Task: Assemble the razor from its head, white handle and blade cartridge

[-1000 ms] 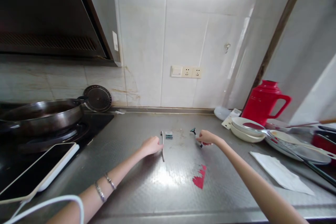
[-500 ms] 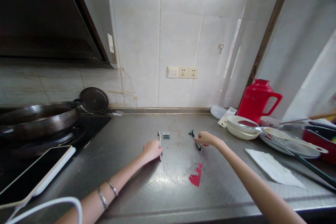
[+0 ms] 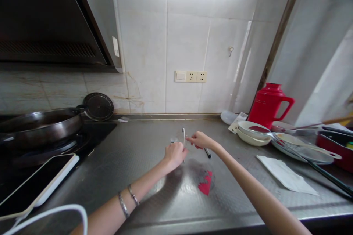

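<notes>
Keeping that slim white stick (image 3: 184, 135) steady is the big thing here imo. It looks like a toothbrush, small dark tip up top, standing roughly upright over the middle of the table (image 3: 138, 132), between the two hands. I'd let the left hand (image 3: 174, 154) do all the holding and keep that wrist quiet, then bring the right hand's fingertips in lightly from the side, because a hard poke would probably twist something that thin. Grip-wise, the left fingers are closed snugly round its lower half, no gap that I can see. The right hand (image 3: 202, 140) has its index finger stretched toward the stick with the others half curled; honestly can't tell if it's touching or just beside it, or whether those curled fingers have hold of anything. Watch the dark handle (image 3: 207, 153) lying just below the right hand, its upper end is hidden, so a low wrist could knock it. Same goes for the small clear pack (image 3: 173, 140) behind the left knuckles. The red scrap (image 3: 204, 187) is nearer the front edge, well apart from both hands.
</notes>
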`<control>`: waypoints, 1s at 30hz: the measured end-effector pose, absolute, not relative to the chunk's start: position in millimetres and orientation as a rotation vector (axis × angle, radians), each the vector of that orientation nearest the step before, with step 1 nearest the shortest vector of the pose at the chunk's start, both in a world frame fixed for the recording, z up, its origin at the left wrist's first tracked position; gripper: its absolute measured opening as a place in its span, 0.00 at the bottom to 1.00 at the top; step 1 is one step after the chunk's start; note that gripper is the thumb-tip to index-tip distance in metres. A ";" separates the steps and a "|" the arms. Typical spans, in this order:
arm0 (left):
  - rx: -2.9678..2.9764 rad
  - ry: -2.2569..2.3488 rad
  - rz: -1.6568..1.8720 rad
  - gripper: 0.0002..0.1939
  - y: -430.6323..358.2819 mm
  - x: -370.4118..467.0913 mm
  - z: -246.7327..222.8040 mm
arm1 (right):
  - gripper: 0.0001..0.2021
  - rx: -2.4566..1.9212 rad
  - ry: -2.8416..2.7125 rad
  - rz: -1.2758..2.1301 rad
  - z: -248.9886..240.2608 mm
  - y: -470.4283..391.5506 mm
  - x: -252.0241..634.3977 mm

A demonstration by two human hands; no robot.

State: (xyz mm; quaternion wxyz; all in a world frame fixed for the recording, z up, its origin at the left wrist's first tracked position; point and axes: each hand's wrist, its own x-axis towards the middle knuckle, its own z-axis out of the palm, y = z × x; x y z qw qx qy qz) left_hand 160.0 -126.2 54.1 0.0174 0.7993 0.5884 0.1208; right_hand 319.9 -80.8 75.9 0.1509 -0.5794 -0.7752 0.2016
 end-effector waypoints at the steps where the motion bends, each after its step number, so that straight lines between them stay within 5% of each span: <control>1: 2.494 1.813 0.385 0.17 -126.2 165.8 55.4 | 0.22 -1.657 -2.225 0.582 77.7 -82.1 316.0; 15: 2.446 1.550 0.665 0.21 -106.5 194.3 41.0 | 0.14 -1.897 -2.179 0.347 77.3 -68.7 355.0; 20: 2.522 1.485 0.868 0.12 -69.1 152.6 37.4 | 0.13 -2.055 -2.225 0.499 73.1 -62.9 404.5; 30: 2.460 1.402 0.616 0.31 -16.9 97.8 7.9 | 0.14 -2.182 -2.280 0.686 42.8 -56.3 419.7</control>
